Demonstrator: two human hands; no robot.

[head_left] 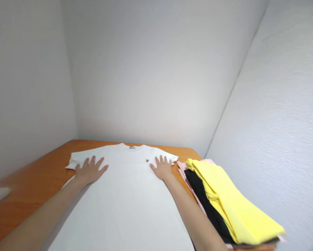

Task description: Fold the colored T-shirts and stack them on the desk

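The left hand (90,170) and right hand (162,168) lie flat, fingers spread wide, on a white T-shirt (125,202), seemingly to hold it smooth on the wooden tabletop (33,184); stacked clothes (232,205) wait at four o'clock.

Light: bright, evenly spread, a pale glow being thrown across the far wall (156,104) | Shadows: kept faint | Glare: white T-shirt (127,209) is being washed out | Edges: right wall (274,104) is stretched by wide-angle distortion | Blur: yellow garment (235,198) is softened at lower right
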